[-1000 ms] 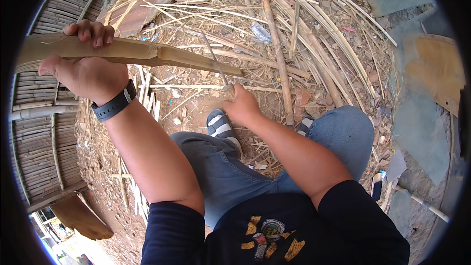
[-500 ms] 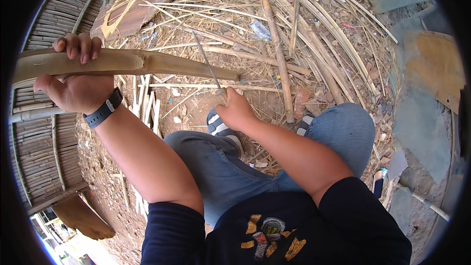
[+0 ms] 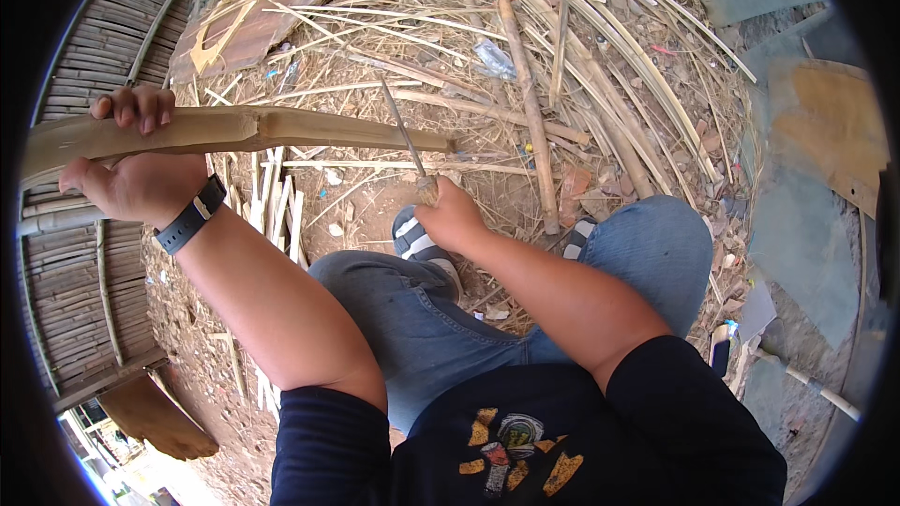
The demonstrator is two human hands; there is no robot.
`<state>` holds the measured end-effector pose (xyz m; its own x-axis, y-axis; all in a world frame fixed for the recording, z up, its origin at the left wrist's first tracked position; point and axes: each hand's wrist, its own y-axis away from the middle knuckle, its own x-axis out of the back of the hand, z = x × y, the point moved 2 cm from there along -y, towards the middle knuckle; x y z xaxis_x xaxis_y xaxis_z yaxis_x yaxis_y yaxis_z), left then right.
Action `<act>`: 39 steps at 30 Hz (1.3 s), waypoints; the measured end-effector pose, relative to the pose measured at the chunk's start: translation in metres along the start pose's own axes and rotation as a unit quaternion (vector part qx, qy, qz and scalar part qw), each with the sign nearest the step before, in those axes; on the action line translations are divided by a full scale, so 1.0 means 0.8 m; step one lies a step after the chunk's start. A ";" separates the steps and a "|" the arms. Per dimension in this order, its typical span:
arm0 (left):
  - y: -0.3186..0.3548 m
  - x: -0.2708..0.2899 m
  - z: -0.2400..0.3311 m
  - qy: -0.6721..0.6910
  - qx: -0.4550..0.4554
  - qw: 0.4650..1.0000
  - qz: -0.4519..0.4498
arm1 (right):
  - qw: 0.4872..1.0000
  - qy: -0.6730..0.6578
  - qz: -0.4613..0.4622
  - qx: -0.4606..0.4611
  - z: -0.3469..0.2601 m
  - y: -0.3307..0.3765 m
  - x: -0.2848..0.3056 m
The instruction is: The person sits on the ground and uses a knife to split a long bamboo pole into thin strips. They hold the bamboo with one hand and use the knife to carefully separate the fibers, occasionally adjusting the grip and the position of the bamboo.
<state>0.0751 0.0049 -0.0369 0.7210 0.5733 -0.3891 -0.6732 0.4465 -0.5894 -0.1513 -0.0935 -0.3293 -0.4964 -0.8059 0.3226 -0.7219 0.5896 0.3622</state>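
A long, thick length of split bamboo (image 3: 309, 129) reaches from the left rim toward the middle, with a node ridge partway along. My left hand (image 3: 145, 183), a dark watch on its wrist, grips it near its left end, fingers over the far side and thumb below. My right hand (image 3: 452, 218) is closed round the handle of a knife (image 3: 410, 138) with a narrow blade. The blade points up and away, crossing the bamboo close to its tapered right end; whether they touch I cannot tell.
Thin bamboo strips (image 3: 628, 61) and poles (image 3: 527, 103) litter the ground ahead. Pale split pieces (image 3: 281, 201) lie beside my left foot. A slatted bamboo wall (image 3: 70, 281) stands at left, grey sheets (image 3: 806, 197) at right. A clear plastic bottle (image 3: 494, 58) lies ahead.
My left hand has shifted slightly left and the bamboo appears rolled a little, showing more of its flat pale side. The knife tip has moved slightly right and nearer.
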 end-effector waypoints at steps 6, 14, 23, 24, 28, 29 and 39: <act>0.001 0.022 0.072 0.080 -0.086 0.993 -0.026 | 0.991 -0.019 0.064 0.117 -0.063 0.009 0.037; 0.032 0.018 0.122 0.174 -0.213 0.961 0.011 | 0.929 0.032 0.153 0.335 -0.164 0.039 0.110; 0.062 0.042 0.167 0.210 -0.278 0.930 0.114 | 0.911 0.219 0.287 0.200 -0.129 -0.002 0.310; 0.063 0.045 0.168 0.210 -0.278 0.929 0.126 | 0.904 0.200 0.332 0.179 -0.119 -0.004 0.325; 0.061 0.073 0.157 0.224 -0.266 0.920 0.180 | 0.844 0.111 0.481 0.211 -0.062 -0.038 0.391; 0.062 0.083 0.161 0.222 -0.260 0.921 0.185 | 0.822 0.082 0.505 0.251 -0.055 -0.050 0.399; 0.055 0.107 0.146 0.266 -0.214 0.921 0.186 | 0.854 -0.271 0.410 0.170 -0.076 -0.006 0.444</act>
<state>0.0884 0.1540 -0.0134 0.5079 0.1632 -0.8458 -0.8461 -0.0897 -0.5254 -0.2947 -0.3791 -0.1630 -0.9860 -0.0907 -0.1397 -0.0777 0.9924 -0.0959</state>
